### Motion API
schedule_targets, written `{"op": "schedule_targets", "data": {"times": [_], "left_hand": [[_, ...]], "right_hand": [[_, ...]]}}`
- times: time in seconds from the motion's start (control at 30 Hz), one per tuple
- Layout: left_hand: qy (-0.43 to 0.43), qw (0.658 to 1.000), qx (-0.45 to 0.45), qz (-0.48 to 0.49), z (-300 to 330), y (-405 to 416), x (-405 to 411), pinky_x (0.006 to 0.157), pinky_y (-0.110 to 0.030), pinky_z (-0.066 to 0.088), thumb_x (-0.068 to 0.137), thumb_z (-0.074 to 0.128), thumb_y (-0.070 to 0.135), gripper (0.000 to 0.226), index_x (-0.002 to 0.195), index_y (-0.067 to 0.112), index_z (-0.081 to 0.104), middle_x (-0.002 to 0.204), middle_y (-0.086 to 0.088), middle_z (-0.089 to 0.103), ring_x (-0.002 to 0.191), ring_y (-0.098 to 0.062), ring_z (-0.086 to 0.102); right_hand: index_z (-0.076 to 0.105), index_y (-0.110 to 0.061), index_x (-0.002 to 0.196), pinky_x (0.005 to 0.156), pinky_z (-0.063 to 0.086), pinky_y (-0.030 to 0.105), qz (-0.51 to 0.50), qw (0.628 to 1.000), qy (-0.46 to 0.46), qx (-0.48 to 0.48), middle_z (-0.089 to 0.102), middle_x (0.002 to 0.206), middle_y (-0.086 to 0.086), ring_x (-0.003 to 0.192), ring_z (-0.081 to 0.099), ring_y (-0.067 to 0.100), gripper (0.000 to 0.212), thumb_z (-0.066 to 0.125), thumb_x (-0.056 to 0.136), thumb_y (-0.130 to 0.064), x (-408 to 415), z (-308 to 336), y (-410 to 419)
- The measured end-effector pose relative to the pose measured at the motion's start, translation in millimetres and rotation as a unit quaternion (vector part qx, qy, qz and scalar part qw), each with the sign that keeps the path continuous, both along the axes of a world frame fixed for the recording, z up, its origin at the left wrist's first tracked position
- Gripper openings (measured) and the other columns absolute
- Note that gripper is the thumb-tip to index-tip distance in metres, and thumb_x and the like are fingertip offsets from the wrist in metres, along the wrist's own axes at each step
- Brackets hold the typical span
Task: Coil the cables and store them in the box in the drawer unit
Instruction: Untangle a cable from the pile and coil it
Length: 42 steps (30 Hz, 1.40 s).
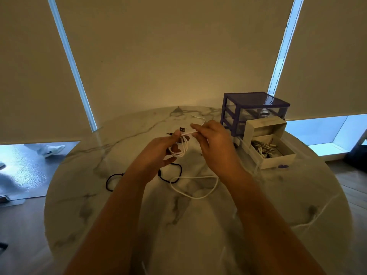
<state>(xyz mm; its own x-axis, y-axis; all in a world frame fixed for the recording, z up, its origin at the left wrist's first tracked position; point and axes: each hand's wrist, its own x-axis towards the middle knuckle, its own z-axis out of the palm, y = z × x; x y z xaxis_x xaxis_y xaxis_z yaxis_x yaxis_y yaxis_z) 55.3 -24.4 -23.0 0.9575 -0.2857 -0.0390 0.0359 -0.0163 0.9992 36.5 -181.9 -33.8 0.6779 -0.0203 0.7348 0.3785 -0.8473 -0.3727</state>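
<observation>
My left hand [158, 153] holds a small coil of white cable [179, 149] above the round marble table [119, 205], thumb pinching it at the top. My right hand [212, 143] pinches the free strand of the same cable just right of the coil; its end curls up behind the fingers. A second white cable [195, 192] lies looped on the table under my arms. A black cable [170, 173] lies beside it. The purple drawer unit [252, 110] stands at the right, with a white box [274, 153] in its pulled-out bottom drawer, holding coiled cables.
A small black plug [182, 129] lies on the table behind my hands. Another thin white cable [315, 217] trails over the table's right side. A person's shoes [52, 150] show on the floor at the left. Roller blinds cover the windows behind.
</observation>
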Motion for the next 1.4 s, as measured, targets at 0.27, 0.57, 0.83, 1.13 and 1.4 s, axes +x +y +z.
{"op": "schedule_targets", "data": {"times": [0.27,0.57,0.83,1.13,1.4], "left_hand": [[0.036,0.997,-0.059,-0.044,3,9,4,0.072,-0.022,0.049,0.096,0.054,0.029,0.024,0.088,0.011,0.067,0.077,0.003,0.062,0.068,-0.007,0.059],[0.025,0.990,-0.096,-0.097,1,12,4,0.084,-0.030,0.055,0.098,0.049,0.025,0.027,0.103,0.016,0.075,0.102,-0.006,0.055,0.072,-0.010,0.063],[-0.002,0.994,-0.062,-0.095,0,8,1,0.075,-0.026,0.056,0.095,0.052,0.026,0.024,0.100,0.019,0.075,0.093,-0.012,0.052,0.094,-0.025,0.059],[-0.006,0.993,-0.053,-0.101,-1,-2,-4,0.083,-0.032,0.057,0.095,0.053,0.024,0.023,0.100,0.018,0.075,0.102,-0.011,0.070,0.106,-0.029,0.064],[-0.037,0.995,-0.064,-0.074,-1,-1,-2,0.093,-0.031,0.051,0.095,0.054,0.026,0.024,0.087,0.027,0.077,0.099,0.007,0.074,0.100,-0.013,0.065]], "right_hand": [[0.070,-0.014,0.114,0.080,0.043,0.033,-0.085,0.996,0.006,0.024,0.068,0.100,0.008,0.099,0.056,0.027,0.026,0.057,0.094,-0.026,1,-1,-19],[0.070,-0.013,0.114,0.066,0.043,0.007,-0.032,0.962,0.167,0.213,0.065,0.102,-0.001,0.078,0.059,0.006,0.023,0.059,0.093,-0.017,-3,2,-12],[0.070,-0.002,0.104,0.063,0.059,0.024,0.073,0.812,0.185,0.549,0.071,0.082,0.007,0.065,0.068,0.015,0.019,0.066,0.085,-0.001,-6,9,-7],[0.058,0.009,0.109,0.059,0.057,0.025,0.204,0.652,0.164,0.712,0.068,0.092,0.022,0.069,0.073,0.025,0.019,0.048,0.095,0.002,-8,6,3],[0.063,-0.006,0.095,0.057,0.055,0.022,0.205,0.631,0.259,0.702,0.067,0.086,0.007,0.066,0.067,0.012,0.009,0.055,0.093,-0.006,-2,1,0]]}}
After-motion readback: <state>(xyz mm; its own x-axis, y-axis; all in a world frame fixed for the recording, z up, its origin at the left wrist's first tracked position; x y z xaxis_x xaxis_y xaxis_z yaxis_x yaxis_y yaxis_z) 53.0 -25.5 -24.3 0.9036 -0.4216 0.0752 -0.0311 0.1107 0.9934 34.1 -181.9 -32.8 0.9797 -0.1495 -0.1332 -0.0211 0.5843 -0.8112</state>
